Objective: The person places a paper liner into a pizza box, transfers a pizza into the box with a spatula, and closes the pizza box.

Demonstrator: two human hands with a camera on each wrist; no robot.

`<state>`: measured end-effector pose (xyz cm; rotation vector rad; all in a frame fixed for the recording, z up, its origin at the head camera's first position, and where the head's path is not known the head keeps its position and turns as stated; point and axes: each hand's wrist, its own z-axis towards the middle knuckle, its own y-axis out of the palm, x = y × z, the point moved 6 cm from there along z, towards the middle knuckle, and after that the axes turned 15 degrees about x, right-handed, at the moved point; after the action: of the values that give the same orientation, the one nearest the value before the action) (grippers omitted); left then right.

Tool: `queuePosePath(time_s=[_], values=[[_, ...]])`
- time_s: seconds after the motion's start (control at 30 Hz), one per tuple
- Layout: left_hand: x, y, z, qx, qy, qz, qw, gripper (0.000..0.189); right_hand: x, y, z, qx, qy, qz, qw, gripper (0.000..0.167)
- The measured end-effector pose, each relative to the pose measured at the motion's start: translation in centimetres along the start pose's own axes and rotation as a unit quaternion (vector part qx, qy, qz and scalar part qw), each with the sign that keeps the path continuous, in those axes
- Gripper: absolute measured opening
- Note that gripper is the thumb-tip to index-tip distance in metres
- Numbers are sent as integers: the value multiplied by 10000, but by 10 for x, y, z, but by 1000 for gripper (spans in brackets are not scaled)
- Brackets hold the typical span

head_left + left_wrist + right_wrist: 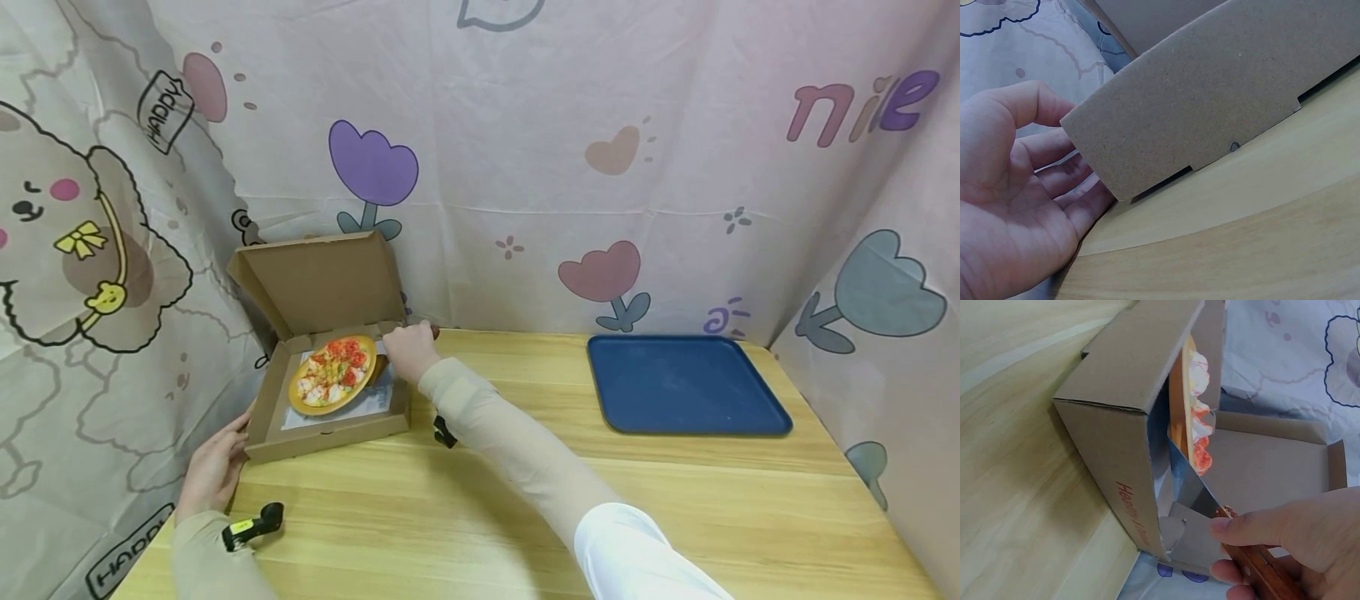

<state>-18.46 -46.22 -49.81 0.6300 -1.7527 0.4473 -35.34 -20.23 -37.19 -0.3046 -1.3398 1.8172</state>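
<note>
The right hand (pixel 408 354) held the wooden handle (pixel 1260 565) of a pizza server tight, with fingers and thumb bent around it. Its shiny blade (pixel 1194 486) poked out from the hand and went under the edge of the pizza (pixel 332 373).

The pizza was inside the brown box (pixel 326 442), just to the left of the right hand and a bit closer to the person. The server's long way slanted from the far right down to the near left, right at the pizza. The pizza looked tipped, but how high it sat over the box bottom was hard to tell.

The right hand was nearer to the pizza. The left hand (pixel 212 468) touched the outside of the box at its near left corner, fingers loose. The blue tray (pixel 686 387) was far off to the right on the counter (pixel 495 533).
</note>
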Motion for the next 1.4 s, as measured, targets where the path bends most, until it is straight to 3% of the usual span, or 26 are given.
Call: queuePosePath(time_s=[0.5, 1.03, 1.4], values=[[-1, -1, 1, 54, -18, 86, 9999, 59, -9, -5, 2, 628, -236, -346, 9971, 21], [-1, -1, 3, 116, 31, 110, 9999, 58, -5, -6, 0, 508, -159, -320, 9981, 19], [-1, -2, 3, -64, 69, -80, 9999, 58, -5, -7, -1, 550, -114, -258, 9981, 21]])
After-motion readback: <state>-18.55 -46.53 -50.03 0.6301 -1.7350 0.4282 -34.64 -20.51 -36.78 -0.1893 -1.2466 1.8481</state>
